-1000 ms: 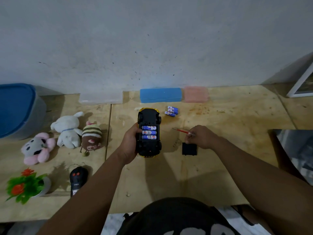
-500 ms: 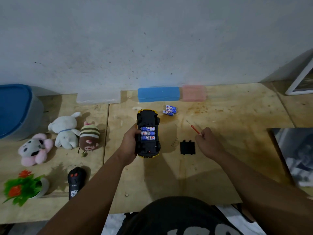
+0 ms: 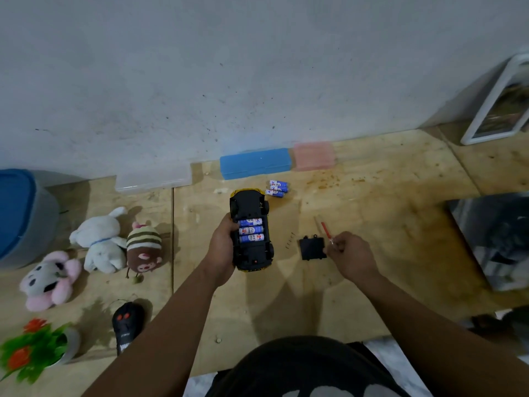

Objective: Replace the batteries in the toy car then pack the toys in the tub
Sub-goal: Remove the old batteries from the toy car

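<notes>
The yellow toy car (image 3: pixel 252 233) lies upside down on the plywood, its battery bay uncovered with three blue batteries (image 3: pixel 251 230) inside. My left hand (image 3: pixel 221 247) grips the car's left side. My right hand (image 3: pixel 350 255) pinches a small red-handled screwdriver (image 3: pixel 326 230) and rests beside the black battery cover (image 3: pixel 312 247). Several tiny screws (image 3: pixel 289 241) lie between car and cover. Three loose batteries (image 3: pixel 277 188) lie beyond the car. The grey tub with a blue lid (image 3: pixel 20 216) stands at far left.
A white plush (image 3: pixel 100 242), a striped brown plush (image 3: pixel 144 247) and a pink-grey plush (image 3: pixel 48 277) lie left of the car. A black remote (image 3: pixel 126 326) and a small plastic plant (image 3: pixel 37 346) sit at front left. Clear, blue (image 3: pixel 254 163) and pink boxes line the wall.
My right hand slid right off the battery cover, then back toward it, turning the screwdriver to point away. My left hand kept its hold on the car.
</notes>
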